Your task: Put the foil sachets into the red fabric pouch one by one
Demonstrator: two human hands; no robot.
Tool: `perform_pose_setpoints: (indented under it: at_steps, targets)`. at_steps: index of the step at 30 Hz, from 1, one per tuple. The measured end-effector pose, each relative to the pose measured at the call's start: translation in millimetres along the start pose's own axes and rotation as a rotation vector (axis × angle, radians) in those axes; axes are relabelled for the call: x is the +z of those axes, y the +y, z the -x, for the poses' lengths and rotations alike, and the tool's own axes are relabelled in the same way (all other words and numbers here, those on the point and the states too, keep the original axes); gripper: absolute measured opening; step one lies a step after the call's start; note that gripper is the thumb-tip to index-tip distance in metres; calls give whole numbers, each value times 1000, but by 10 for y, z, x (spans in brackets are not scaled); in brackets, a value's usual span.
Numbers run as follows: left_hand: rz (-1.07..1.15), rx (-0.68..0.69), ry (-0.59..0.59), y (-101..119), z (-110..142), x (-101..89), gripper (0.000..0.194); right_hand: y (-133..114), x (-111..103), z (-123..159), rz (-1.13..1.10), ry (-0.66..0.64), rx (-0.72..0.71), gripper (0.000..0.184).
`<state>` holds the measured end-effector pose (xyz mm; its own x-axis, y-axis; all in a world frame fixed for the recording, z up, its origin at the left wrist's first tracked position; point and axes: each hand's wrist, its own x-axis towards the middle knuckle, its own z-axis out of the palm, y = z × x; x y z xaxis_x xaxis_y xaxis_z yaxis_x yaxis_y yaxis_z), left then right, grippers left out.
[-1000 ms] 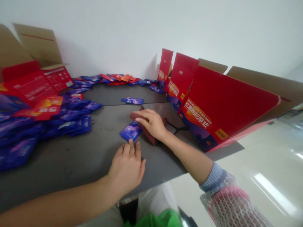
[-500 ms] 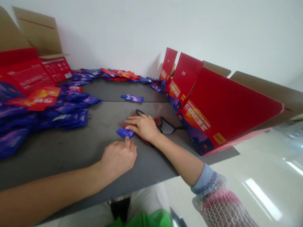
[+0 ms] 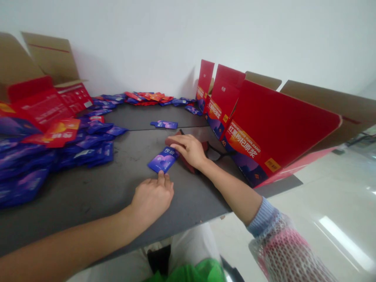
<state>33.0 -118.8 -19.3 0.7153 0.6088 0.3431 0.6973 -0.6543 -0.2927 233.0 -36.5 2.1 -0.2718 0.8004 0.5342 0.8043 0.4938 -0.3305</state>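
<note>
A purple-blue sachet (image 3: 163,159) with a pink heart-like print lies at a slant between my hands, low over the grey table. My left hand (image 3: 154,196) is closed, its fingers curled and the index fingertip on the sachet's near edge; the thumb is hidden. My right hand (image 3: 192,150) has its thumb over the sachet's far end, with the fingers reaching out above it. Beneath and beside my right hand lies a reddish-brown item (image 3: 186,162) with a black looped edge, partly covered. Farther back, another purple sachet (image 3: 164,124) lies flat.
On the left, a heap of blue sachets (image 3: 96,152) with an orange-red sachet (image 3: 63,132) on top lies before an open red carton (image 3: 38,102). More sachets (image 3: 149,97) line the wall. Several red cartons (image 3: 264,137) with raised flaps stand along the right side.
More of the sachet's printed face now shows between my hands. My right hand has shifted slightly right with its thumb on the far end. The whole view has tilted a little.
</note>
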Motion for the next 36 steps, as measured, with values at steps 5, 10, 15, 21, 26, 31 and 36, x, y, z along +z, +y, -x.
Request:
perform_pose_setpoints:
  at_steps: [5, 10, 15, 21, 26, 31, 36]
  targets:
    - [18, 16, 90, -15, 9, 20, 35, -216, 52, 1, 137, -191, 3, 37]
    - [11, 51, 182, -46, -5, 16, 35, -341, 104, -48, 210, -398, -53, 37]
    - [21, 63, 200, -62, -19, 17, 35, -393, 104, -36, 109, -494, -328, 35]
    - [64, 29, 84, -60, -16, 8, 39, -351, -80, -66, -88, -609, -353, 31]
    - [103, -11, -54, -52, -33, -37, 43, -216, -326, -121, -97, -656, -162, 27]
    - [97, -38, -84, -36, -50, -77, 43, 117, -423, -96, 121, -502, 0, 28]
    - [94, -41, -103, -31, -58, -103, 40, 126, -361, -77, 56, -282, -35, 34]
